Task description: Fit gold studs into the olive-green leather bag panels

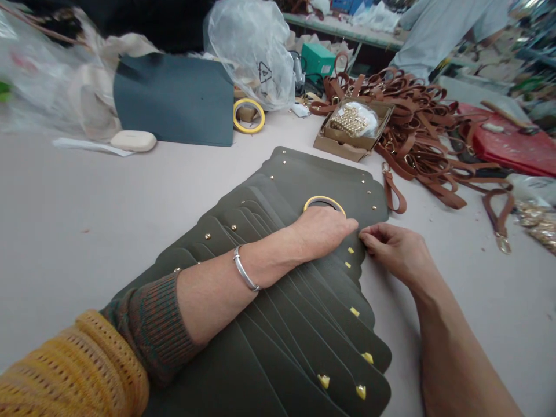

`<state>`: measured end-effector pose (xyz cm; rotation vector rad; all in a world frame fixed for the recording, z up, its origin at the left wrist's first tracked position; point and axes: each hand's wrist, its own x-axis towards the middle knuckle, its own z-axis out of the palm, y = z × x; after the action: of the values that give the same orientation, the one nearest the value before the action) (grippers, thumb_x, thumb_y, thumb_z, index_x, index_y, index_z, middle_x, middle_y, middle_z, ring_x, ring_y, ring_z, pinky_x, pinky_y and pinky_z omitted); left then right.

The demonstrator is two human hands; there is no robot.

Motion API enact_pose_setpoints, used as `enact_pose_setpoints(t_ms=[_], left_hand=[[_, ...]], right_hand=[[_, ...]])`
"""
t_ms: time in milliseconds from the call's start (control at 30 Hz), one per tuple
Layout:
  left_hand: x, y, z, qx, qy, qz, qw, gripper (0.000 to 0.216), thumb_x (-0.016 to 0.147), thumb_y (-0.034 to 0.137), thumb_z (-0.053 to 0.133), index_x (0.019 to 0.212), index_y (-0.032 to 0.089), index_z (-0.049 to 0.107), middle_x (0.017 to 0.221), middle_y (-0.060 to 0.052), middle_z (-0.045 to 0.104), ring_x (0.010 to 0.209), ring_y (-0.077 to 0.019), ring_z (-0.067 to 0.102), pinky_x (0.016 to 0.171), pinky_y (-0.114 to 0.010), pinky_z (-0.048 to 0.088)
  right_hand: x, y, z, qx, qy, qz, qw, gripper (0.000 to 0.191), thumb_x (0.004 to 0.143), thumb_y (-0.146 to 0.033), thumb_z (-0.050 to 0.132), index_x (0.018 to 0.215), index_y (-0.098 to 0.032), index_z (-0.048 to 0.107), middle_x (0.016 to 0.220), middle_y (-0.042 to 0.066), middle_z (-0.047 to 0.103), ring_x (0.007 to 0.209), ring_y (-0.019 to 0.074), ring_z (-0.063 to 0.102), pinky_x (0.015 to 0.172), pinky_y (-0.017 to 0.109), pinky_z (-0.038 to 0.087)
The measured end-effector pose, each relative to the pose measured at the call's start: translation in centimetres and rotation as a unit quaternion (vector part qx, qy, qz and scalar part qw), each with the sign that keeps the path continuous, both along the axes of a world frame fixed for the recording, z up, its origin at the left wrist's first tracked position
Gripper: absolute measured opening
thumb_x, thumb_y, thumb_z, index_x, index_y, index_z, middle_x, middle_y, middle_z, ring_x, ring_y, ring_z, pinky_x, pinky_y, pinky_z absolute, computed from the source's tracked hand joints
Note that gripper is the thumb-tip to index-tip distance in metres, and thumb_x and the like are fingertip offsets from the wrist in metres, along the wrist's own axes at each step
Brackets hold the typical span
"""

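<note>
Dark olive leather panels (278, 301) lie fanned in an overlapping stack, with small gold studs (233, 227) along the left edges. Bits of yellow tape (354, 311) stick along the right edges. My left hand (324, 231) reaches across the stack, closed on a yellow tape roll (325, 200) whose far rim shows above the knuckles. At the right edge of the panels, thumb and forefinger of my right hand (391, 246) are pinched together close to my left fingertips. Whatever is between them is too small or hidden to make out.
Behind the stack stand a second tape roll (249, 116), a blue-grey sheet (174, 101) and a plastic bag (252, 52). To the right are a cardboard box (343, 149) of gold chain and a heap of brown straps (412, 133). A person (447, 35) stands beyond.
</note>
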<state>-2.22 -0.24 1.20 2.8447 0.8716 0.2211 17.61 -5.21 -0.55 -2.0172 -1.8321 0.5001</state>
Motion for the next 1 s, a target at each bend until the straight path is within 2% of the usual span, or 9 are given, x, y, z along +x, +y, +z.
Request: enact_pose_setpoints(t_ms=[100,167,300,400,467,567,767,833,1000], left_hand=[[0.0,0.1,0.0,-0.006,-0.004,0.002,1.000,0.018,0.092,0.016,0.045,0.096,0.018,0.062,0.090,-0.006,0.068,0.085,-0.0214,0.065,0.064,-0.029,0.045],[-0.1,0.1,0.0,-0.009,-0.004,0.002,1.000,0.019,0.092,0.015,0.044,0.096,0.018,0.062,0.089,-0.006,0.068,0.084,-0.0213,0.065,0.063,-0.029,0.045],[-0.2,0.2,0.1,-0.008,-0.003,-0.004,1.000,0.021,0.091,0.014,0.043,0.095,0.019,0.062,0.090,-0.006,0.068,0.084,-0.0217,0.065,0.063,-0.029,0.045],[-0.2,0.2,0.1,-0.011,-0.001,-0.004,1.000,0.021,0.091,0.014,0.043,0.094,0.019,0.062,0.091,-0.006,0.068,0.085,-0.0224,0.065,0.065,-0.031,0.046],[-0.2,0.1,0.0,-0.010,-0.003,-0.005,1.000,0.022,0.092,0.014,0.041,0.094,0.019,0.062,0.092,-0.006,0.068,0.086,-0.0227,0.065,0.066,-0.031,0.047],[-0.1,0.1,-0.1,-0.009,-0.005,-0.004,1.000,0.021,0.092,0.015,0.041,0.096,0.019,0.062,0.093,-0.006,0.068,0.088,-0.0223,0.064,0.067,-0.031,0.047],[-0.4,0.6,-0.4,0.003,-0.024,-0.006,1.000,0.021,0.092,0.012,0.041,0.099,0.019,0.059,0.098,-0.007,0.066,0.092,-0.0214,0.060,0.070,-0.030,0.048],[-0.5,0.8,-0.5,0.000,-0.024,0.000,1.000,0.021,0.091,0.010,0.040,0.099,0.019,0.058,0.100,-0.007,0.065,0.094,-0.0220,0.059,0.072,-0.031,0.049],[-0.8,1.1,-0.1,0.001,-0.015,0.000,1.000,0.022,0.090,0.009,0.037,0.098,0.017,0.056,0.106,-0.011,0.063,0.098,-0.0235,0.058,0.075,-0.034,0.050]], right_hand=[[0.2,0.0,0.1,0.029,-0.052,-0.011,0.998,0.028,0.076,-0.039,0.064,0.095,-0.020,0.069,0.055,-0.002,0.064,0.049,0.0179,0.060,0.051,0.029,0.041],[0.6,-0.3,0.2,0.073,-0.069,-0.003,0.995,0.027,0.078,-0.041,0.064,0.095,-0.021,0.068,0.058,-0.001,0.066,0.051,0.0191,0.061,0.053,0.031,0.042],[1.2,-1.3,0.2,0.148,-0.061,0.119,0.980,0.019,0.087,-0.035,0.055,0.085,-0.022,0.069,0.078,0.004,0.071,0.066,0.0186,0.065,0.063,0.032,0.048],[1.2,-1.4,-0.1,0.147,-0.090,0.203,0.964,0.022,0.090,-0.030,0.050,0.090,-0.020,0.069,0.085,0.005,0.070,0.073,0.0185,0.065,0.068,0.031,0.049],[1.0,-1.2,-0.3,0.138,-0.124,0.215,0.959,0.024,0.091,-0.029,0.047,0.091,-0.020,0.070,0.085,0.006,0.070,0.074,0.0191,0.065,0.069,0.031,0.049],[0.5,-0.6,-0.8,0.126,-0.171,0.176,0.961,0.025,0.089,-0.028,0.048,0.088,-0.021,0.072,0.082,0.006,0.072,0.072,0.0201,0.066,0.067,0.032,0.049],[-0.7,-0.1,-1.0,0.081,-0.195,0.005,0.978,0.022,0.083,-0.036,0.057,0.077,-0.025,0.075,0.065,0.004,0.072,0.058,0.0218,0.064,0.053,0.031,0.040],[-0.7,-0.3,-1.0,0.080,-0.172,0.002,0.982,0.023,0.085,-0.037,0.056,0.078,-0.024,0.074,0.068,0.003,0.072,0.059,0.0209,0.064,0.053,0.030,0.040],[0.0,-0.5,-1.1,0.089,-0.113,0.060,0.988,0.023,0.086,-0.036,0.053,0.082,-0.023,0.072,0.074,0.002,0.072,0.065,0.0181,0.065,0.059,0.028,0.044]])
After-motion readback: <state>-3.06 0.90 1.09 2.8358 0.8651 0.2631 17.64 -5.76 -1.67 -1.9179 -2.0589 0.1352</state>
